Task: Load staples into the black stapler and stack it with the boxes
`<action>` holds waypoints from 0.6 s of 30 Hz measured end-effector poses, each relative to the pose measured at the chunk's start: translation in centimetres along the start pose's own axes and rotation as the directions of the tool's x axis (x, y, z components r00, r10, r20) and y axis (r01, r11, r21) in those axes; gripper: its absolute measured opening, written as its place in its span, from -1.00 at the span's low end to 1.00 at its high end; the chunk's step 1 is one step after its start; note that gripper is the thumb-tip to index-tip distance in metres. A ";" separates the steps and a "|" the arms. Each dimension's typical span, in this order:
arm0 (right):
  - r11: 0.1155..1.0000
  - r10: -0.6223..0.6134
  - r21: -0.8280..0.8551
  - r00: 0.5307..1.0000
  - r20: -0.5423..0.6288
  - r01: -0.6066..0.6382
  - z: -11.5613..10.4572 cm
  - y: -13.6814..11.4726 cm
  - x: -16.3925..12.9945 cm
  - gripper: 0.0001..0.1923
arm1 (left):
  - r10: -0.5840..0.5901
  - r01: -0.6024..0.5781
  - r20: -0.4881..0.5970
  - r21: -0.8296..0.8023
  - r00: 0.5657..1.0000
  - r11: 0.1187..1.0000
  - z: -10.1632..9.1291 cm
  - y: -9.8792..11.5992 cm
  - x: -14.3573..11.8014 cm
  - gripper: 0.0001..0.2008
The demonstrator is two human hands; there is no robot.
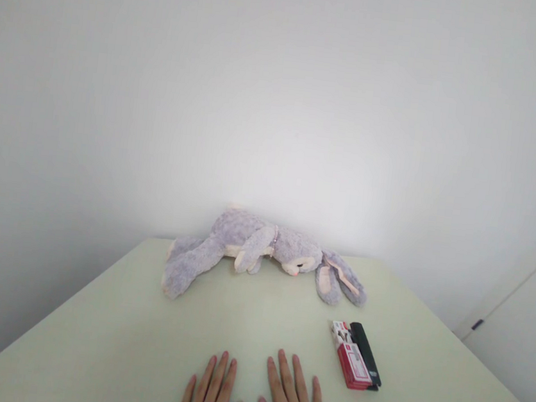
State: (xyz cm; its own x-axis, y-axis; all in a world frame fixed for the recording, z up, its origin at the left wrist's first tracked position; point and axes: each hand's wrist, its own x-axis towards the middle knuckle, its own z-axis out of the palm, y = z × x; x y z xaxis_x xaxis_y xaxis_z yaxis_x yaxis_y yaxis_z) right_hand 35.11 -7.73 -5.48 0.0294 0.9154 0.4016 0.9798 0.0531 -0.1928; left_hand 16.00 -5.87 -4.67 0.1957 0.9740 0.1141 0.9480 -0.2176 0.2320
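Left hand (212, 393) and right hand (293, 397) lie flat, palms down, on the table (101, 343) at its near edge, fingers stretched forward and loosely spread; neither holds anything. The two hands sit just beside each other, thumbs nearly meeting, with only bare tabletop under them.

Nearest thing: one red box (353, 359), lying flat to the right of the right hand, near it but apart. One black case (366, 354) lies against the box's right side, touching it along its length.

Farther off, one plush rabbit (253, 248) lies stretched along the far edge of the table, against the white wall (279, 99), ears to the right, legs to the left.

Open room: a broad bare strip runs between hands and rabbit, and the whole left part of the table is free. The table's left and right edges slant outward toward the viewer. A white door (517, 345) stands at right.

Count: two hands, one box, one case, one rabbit.
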 end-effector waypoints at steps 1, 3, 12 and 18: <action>1.000 -0.017 0.016 0.999 0.027 0.017 -0.7 0.1 0.0 -0.34 | 0.026 -0.025 0.025 -0.012 0.999 1.000 -0.4 -0.1 -0.2 -0.41; 0.997 -0.059 0.060 0.994 0.094 0.053 -2.3 0.0 -0.2 -0.36 | 0.081 -0.081 0.028 -0.033 0.996 0.996 -1.4 -0.1 -0.7 -0.41; 0.999 -0.037 0.005 0.981 0.193 0.036 -4.6 -0.8 -0.8 -0.39 | 0.115 -0.118 -0.086 -0.026 0.990 0.993 -3.8 1.7 -2.6 -0.41; 0.999 -0.030 -0.039 0.984 0.175 0.038 -4.4 -1.1 -2.3 -0.40 | 0.098 -0.103 -0.101 -0.044 0.990 0.994 -3.9 1.6 -2.9 -0.43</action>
State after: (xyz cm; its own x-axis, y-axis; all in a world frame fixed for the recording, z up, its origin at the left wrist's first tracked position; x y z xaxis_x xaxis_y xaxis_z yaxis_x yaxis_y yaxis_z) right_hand 34.82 -11.60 -2.28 -0.0352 0.9690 0.2445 0.9871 0.0719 -0.1427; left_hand 16.02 -9.30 -0.86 0.2609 0.9367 0.2335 0.9110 -0.3189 0.2615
